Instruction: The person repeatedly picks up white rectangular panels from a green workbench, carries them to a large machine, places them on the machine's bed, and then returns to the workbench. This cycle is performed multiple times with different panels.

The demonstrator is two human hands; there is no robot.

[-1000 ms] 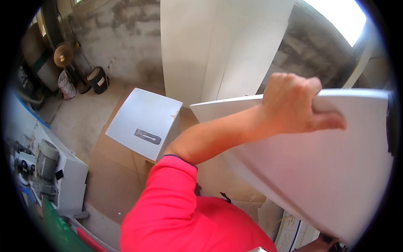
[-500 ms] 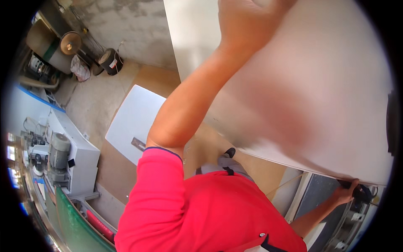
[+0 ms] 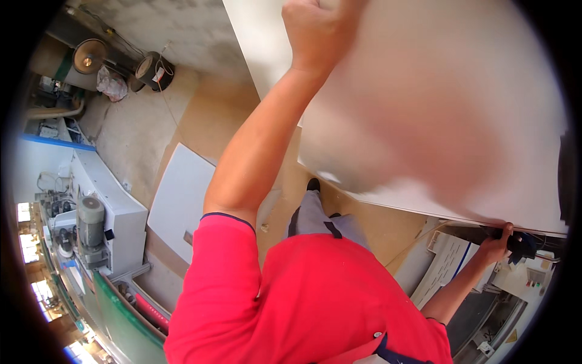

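Observation:
A large white panel [image 3: 412,109] with a smooth pale face fills the upper right, tilted in front of me. My left hand [image 3: 318,33] is raised against its upper part; the fingers run out of the picture at the top, so their grip is hidden. Down at the panel's lower right edge, my right hand [image 3: 497,246] is closed round the rim, with a fingertip on the face. A black object [image 3: 521,246] sits right beside that hand; its kind is unclear.
A smaller white panel [image 3: 176,203] lies on brown floor sheeting to the left. Beyond stand a machine with a grey motor [image 3: 91,218], a black bucket [image 3: 154,71], a fan [image 3: 89,56] and a bag [image 3: 111,84]. White machinery [image 3: 448,261] stands at lower right.
My left hand and the large panel's near corner have shifted left in the view. My legs have moved, and more of the machinery at lower right shows. The right hand stays at the edge.

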